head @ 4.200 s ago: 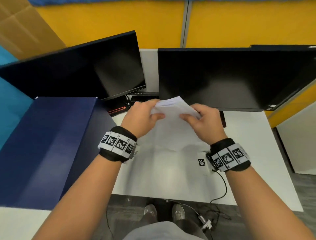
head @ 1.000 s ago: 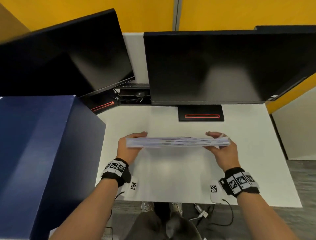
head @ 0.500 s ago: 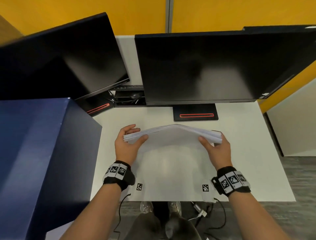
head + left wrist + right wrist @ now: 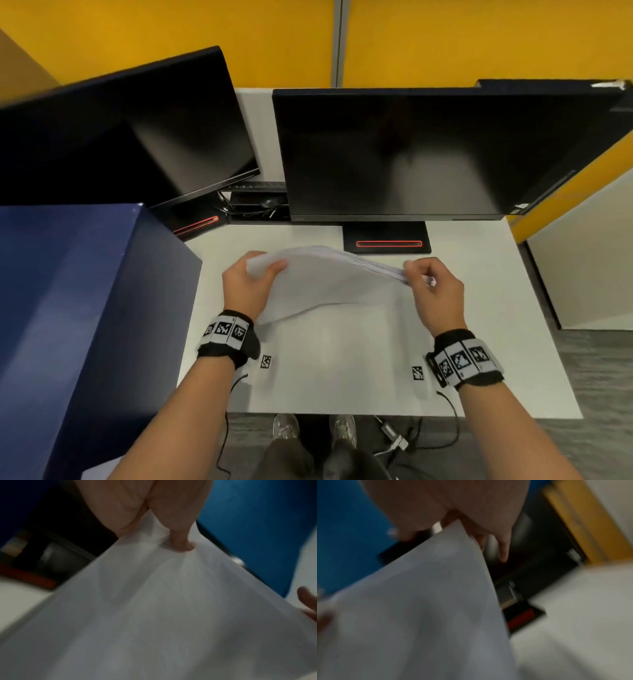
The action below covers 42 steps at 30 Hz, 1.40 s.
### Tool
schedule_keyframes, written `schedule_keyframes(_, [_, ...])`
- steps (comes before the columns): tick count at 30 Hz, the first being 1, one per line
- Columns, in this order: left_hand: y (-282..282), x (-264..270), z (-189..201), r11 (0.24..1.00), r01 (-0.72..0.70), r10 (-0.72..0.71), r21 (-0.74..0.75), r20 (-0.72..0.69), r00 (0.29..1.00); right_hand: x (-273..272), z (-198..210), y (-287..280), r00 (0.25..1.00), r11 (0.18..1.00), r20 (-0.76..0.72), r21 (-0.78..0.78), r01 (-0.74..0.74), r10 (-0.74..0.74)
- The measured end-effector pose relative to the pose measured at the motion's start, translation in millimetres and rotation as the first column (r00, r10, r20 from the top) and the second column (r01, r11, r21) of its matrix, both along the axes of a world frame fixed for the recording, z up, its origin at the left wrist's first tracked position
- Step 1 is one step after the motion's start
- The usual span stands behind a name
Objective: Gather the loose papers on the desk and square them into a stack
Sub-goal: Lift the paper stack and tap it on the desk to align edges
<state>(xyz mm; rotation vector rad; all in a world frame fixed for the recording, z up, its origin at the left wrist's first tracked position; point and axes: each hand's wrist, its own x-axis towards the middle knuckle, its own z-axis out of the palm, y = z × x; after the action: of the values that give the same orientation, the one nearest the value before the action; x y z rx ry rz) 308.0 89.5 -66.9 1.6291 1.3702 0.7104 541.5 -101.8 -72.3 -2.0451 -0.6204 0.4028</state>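
Observation:
A stack of white papers (image 4: 329, 281) hangs in the air above the white desk (image 4: 479, 308), tilted up with its top edge bowed. My left hand (image 4: 255, 274) pinches its left end, thumb on the near face. My right hand (image 4: 419, 277) grips its right end with curled fingers. In the left wrist view the thumb presses into the papers (image 4: 154, 601). The right wrist view is blurred, with the papers (image 4: 419, 608) below the fingers.
Two dark monitors (image 4: 411, 154) (image 4: 137, 137) stand at the back of the desk, their bases (image 4: 387, 241) just beyond the papers. A tall dark blue box (image 4: 78, 308) rises at the left. Cables hang off the near desk edge.
The stack has gone from lying level and edge-on between my hands to being tipped up towards me and bowed. Both hands have closed tighter on its ends.

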Motion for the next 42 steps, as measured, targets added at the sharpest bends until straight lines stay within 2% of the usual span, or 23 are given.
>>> schedule_keyframes(2, [8.0, 7.0, 36.6, 0.962, 0.180, -0.176, 0.204, -0.041, 0.984, -3.6, 13.6, -0.9, 0.956, 0.965, 0.179, -0.167, -0.202, 0.231])
schedule_keyframes(3, [8.8, 12.8, 57.5, 0.903, 0.323, -0.314, 0.283, -0.078, 0.946, -7.6, 23.2, 4.3, 0.919, 0.939, 0.229, -0.208, -0.275, 0.320])
schedule_keyframes(5, [3.6, 30.1, 89.2, 0.692, 0.602, -0.560, 0.399, -0.230, 0.796, -18.8, 46.2, 23.4, 0.879, 0.906, 0.225, -0.149, -0.396, 0.421])
schedule_keyframes(6, [-1.6, 39.0, 101.6, 0.568, 0.688, -0.626, 0.451, -0.306, 0.717, -24.9, 56.4, 34.2, 0.852, 0.886, 0.244, -0.126, -0.446, 0.464])
schedule_keyframes(7, [-5.2, 45.1, 110.6, 0.476, 0.723, -0.641, 0.501, -0.365, 0.675, -30.6, 64.4, 43.3, 0.820, 0.869, 0.289, -0.144, -0.474, 0.495])
schedule_keyframes(8, [-5.7, 47.2, 114.7, 0.438, 0.710, -0.621, 0.551, -0.386, 0.682, -34.7, 70.9, 49.4, 0.798, 0.863, 0.329, -0.152, -0.483, 0.504])
schedule_keyframes(9, [-4.1, 44.8, 114.3, 0.466, 0.655, -0.560, 0.595, -0.375, 0.739, -34.6, 71.6, 51.5, 0.807, 0.875, 0.344, -0.118, -0.469, 0.479])
schedule_keyframes(10, [1.4, 38.4, 106.8, 0.545, 0.561, -0.456, 0.623, -0.341, 0.822, -31.9, 70.6, 49.4, 0.843, 0.897, 0.319, -0.063, -0.437, 0.433])
schedule_keyframes(12, [12.7, 14.9, 85.9, 0.774, 0.248, -0.182, 0.582, -0.170, 0.968, -23.6, 68.5, 40.7, 0.932, 0.935, 0.147, 0.081, -0.344, 0.330])
schedule_keyframes(13, [15.2, 5.4, 74.3, 0.873, 0.095, -0.081, 0.477, -0.049, 0.995, -19.9, 66.4, 36.8, 0.957, 0.945, 0.045, 0.150, -0.291, 0.287])
schedule_keyframes(14, [13.2, -0.2, 62.6, 0.949, 0.013, -0.041, 0.315, 0.084, 0.996, -18.2, 64.4, 32.9, 0.965, 0.946, -0.039, 0.211, -0.247, 0.261])
schedule_keyframes(15, [7.9, -0.7, 52.4, 0.987, 0.021, -0.058, 0.156, 0.234, 0.970, -19.2, 63.2, 29.8, 0.964, 0.941, -0.087, 0.255, -0.224, 0.253])
schedule_keyframes(16, [0.8, 2.8, 45.7, 0.995, 0.088, -0.095, 0.036, 0.376, 0.922, -21.6, 63.4, 28.0, 0.961, 0.933, -0.113, 0.292, -0.210, 0.252])
schedule_keyframes(18, [-12.5, 13.0, 43.8, 0.979, 0.197, -0.146, -0.054, 0.485, 0.862, -24.0, 60.9, 25.7, 0.956, 0.911, -0.152, 0.371, -0.181, 0.251])
schedule_keyframes(20, [-18.3, 22.1, 43.5, 0.979, 0.202, -0.180, 0.000, 0.456, 0.872, -23.6, 57.0, 22.5, 0.956, 0.896, -0.156, 0.412, -0.167, 0.250])
schedule_keyframes(24, [-24.2, 20.8, 31.6, 0.968, 0.242, -0.250, 0.072, 0.396, 0.884, -19.2, 47.3, 13.0, 0.950, 0.902, -0.167, 0.392, -0.182, 0.264])
schedule_keyframes(27, [-26.0, 15.8, 2.8, 0.977, 0.211, -0.183, -0.026, 0.401, 0.897, -15.6, 21.0, 6.5, 0.923, 0.923, -0.252, 0.329, -0.200, 0.290])
schedule_keyframes(31, [-33.6, 25.1, -29.6, 0.957, 0.219, -0.146, -0.190, 0.335, 0.931, -19.7, -13.1, 10.4, 0.904, 0.967, -0.379, 0.229, -0.113, 0.196])
schedule_keyframes(36, [-34.4, 30.3, -45.3, 0.953, 0.177, -0.090, -0.247, 0.329, 0.940, -23.8, -22.9, 18.6, 0.900, 0.975, -0.412, 0.213, -0.061, 0.146])
schedule_keyframes(42, [-32.3, 13.3, -100.9, 0.929, 0.247, -0.242, -0.275, 0.050, 0.969, -21.5, -63.6, 9.6, 0.878, 0.990, -0.458, 0.080, -0.114, 0.138])
